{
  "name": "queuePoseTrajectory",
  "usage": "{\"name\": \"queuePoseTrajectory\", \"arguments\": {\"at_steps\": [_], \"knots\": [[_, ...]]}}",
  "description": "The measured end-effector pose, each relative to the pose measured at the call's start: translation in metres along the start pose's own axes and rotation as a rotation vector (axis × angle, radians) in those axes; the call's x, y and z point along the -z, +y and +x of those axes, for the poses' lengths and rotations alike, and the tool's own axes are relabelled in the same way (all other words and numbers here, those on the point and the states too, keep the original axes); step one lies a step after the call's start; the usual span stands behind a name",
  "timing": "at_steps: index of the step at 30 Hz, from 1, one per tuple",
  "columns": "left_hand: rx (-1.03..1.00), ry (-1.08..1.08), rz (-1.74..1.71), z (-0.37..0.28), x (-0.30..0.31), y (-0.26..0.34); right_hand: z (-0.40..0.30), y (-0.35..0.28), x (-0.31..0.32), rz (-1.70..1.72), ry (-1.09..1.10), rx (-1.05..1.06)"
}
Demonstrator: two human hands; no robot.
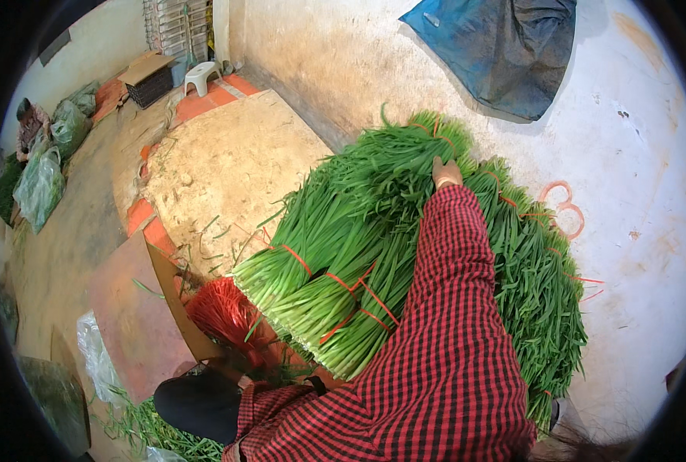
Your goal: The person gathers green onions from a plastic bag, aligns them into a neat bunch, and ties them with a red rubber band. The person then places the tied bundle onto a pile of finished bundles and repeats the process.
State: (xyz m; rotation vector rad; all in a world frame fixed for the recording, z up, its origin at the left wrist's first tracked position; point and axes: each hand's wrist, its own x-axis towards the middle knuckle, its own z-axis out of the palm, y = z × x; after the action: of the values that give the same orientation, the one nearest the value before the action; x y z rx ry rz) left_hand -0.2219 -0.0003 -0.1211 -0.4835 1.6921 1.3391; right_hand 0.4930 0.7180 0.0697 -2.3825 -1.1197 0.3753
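My right hand [448, 172], in a red and black checked sleeve, reaches to the far side of a large pile of long green leafy stalks [348, 231]. It rests on the upper bundles, near an orange tie; its fingers are partly hidden in the leaves, so its grip cannot be told. Nearer to me, several bundles bound with red ties lie side by side, pale cut ends towards the lower left. More tied bundles [527, 248] are stacked along the wall at the right. My left hand is out of view; a bunch of red plastic strands [221, 312] lies left of the pile.
A cardboard sheet [137, 317] stands at the left beside clear plastic [97, 352]. Loose green leaves [169, 427] lie below. A white stool [201, 76] and a dark crate [149, 86] stand farther off. Another person [32, 127] is by plastic bags [41, 185]. A blue sheet [493, 52] hangs on the wall.
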Motion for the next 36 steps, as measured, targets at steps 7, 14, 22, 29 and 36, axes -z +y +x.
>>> {"name": "queuePoseTrajectory", "arguments": {"at_steps": [7, 14, 22, 29, 36], "knots": [[0.044, -0.074, -0.013, 0.012, 0.022, -0.030, -0.017, -0.010, 0.018, 0.077, 0.260, 0.074], [0.091, -0.047, 0.156, 0.019, 0.020, -0.018, -0.054, -0.072, 0.019, -0.238, 0.493, 0.713], [0.090, 0.173, -0.100, 0.005, -0.033, -0.055, -0.034, -0.047, -0.031, -0.826, -0.184, 0.371], [0.096, 0.112, -0.191, 0.011, -0.044, -0.088, -0.130, -0.223, -0.063, -0.360, -0.148, 1.051], [0.008, 0.017, -0.128, -0.034, -0.062, -0.116, -0.345, -0.298, -0.266, -0.180, -0.670, 1.355]]}}
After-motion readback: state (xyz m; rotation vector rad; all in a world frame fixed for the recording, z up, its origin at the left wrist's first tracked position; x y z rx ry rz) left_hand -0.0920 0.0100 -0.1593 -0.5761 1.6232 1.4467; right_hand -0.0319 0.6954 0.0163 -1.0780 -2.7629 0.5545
